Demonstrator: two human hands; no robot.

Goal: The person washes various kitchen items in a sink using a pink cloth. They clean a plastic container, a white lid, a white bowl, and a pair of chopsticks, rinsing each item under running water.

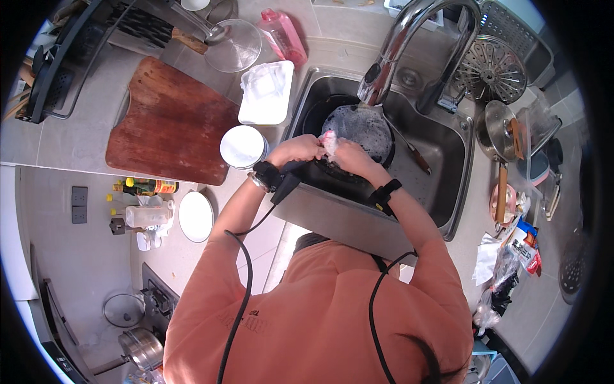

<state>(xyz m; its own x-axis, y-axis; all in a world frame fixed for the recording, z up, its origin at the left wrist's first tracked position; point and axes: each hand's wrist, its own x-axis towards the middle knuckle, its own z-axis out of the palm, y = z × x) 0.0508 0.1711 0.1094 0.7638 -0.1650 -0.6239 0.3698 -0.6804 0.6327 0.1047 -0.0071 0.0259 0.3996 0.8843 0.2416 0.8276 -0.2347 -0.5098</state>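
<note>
Both my hands meet above the left part of the stainless steel sink (434,192). Between them is a soapy, pink-and-white wet cloth (329,140). My left hand (301,148) pinches it from the left, and my right hand (351,156) has its fingers closed around its right side. Beneath and beyond the hands, a round vessel of grey, sudsy water (364,129) sits inside a dark pan. The chrome faucet's spray head (371,89) hangs over its far edge. A utensil with a wooden handle (421,161) leans from the vessel into the sink.
Left of the sink are a wooden cutting board (175,125), a white container (266,96), stacked white bowls (243,146) and a pink bottle (285,38). On the right lie a glass lid (496,127), a steamer rack (489,72) and plastic packaging (525,247). Cables run from my wrists.
</note>
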